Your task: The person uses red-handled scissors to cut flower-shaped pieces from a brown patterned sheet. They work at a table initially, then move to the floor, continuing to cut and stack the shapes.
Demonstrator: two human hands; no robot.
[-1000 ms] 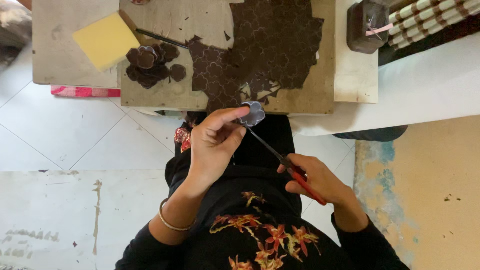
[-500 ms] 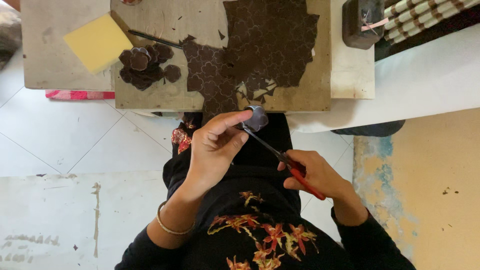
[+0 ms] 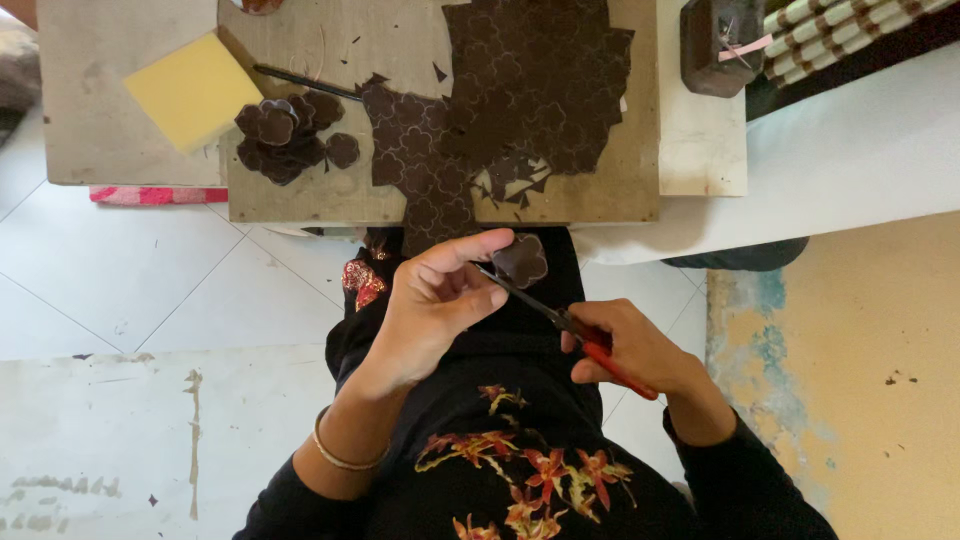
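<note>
My left hand (image 3: 435,300) pinches a small dark brown flower-shaped piece (image 3: 520,260) between thumb and fingers, just below the board's front edge. My right hand (image 3: 630,345) grips red-handled scissors (image 3: 575,330), whose blades reach up-left to the piece. On the wooden board (image 3: 330,195) lies a large dark brown sheet (image 3: 520,90) marked with flower outlines, its lower part cut away. A pile of cut flower shapes (image 3: 285,135) rests at the board's left.
A yellow sponge block (image 3: 190,90) lies on the left board, with a thin dark stick (image 3: 305,82) beside it. A dark box (image 3: 720,45) stands at the right, next to a striped cloth (image 3: 850,25). White tiled floor lies below left.
The two hands, the piece and the scissors keep almost the same pose; the piece has turned slightly between my fingers.
</note>
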